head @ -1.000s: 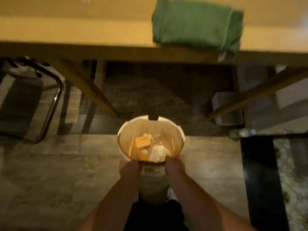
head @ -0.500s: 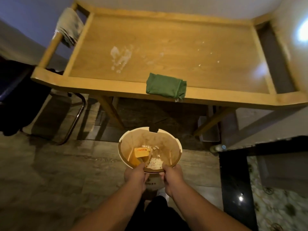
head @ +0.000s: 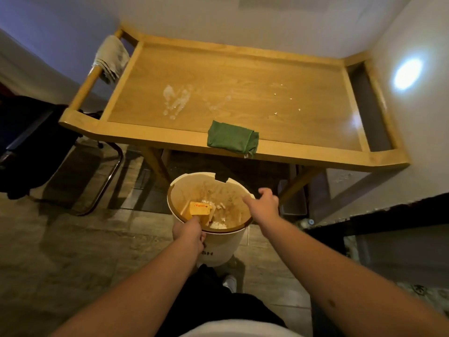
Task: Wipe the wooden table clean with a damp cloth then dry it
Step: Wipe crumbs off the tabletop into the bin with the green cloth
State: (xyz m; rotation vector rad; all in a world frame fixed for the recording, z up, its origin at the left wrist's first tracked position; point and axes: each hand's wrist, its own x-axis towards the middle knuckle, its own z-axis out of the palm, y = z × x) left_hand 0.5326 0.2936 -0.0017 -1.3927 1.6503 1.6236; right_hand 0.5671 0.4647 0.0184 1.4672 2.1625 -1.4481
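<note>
The wooden table (head: 243,88) has a raised rim, a whitish smear (head: 176,100) left of centre and a few crumbs (head: 286,100) to the right. A folded green cloth (head: 232,138) lies on the near rim. A pale grey cloth (head: 110,58) hangs over the left rail. On the floor in front stands a white bin (head: 218,246) with an orange packet and white scraps inside. My left hand (head: 190,233) grips the bin's near rim. My right hand (head: 263,203) is off the rim, fingers apart, over the bin's right side and below the green cloth.
A dark chair with a metal tube frame (head: 107,188) stands at the left. A small grey box (head: 292,203) sits under the table by its right leg. White walls close in behind and to the right. A black ledge (head: 388,215) runs along the right.
My head has lifted, bringing the whole tabletop into view. My right hand has let go of the bin's rim and moved up and to the right; my left hand still holds the bin.
</note>
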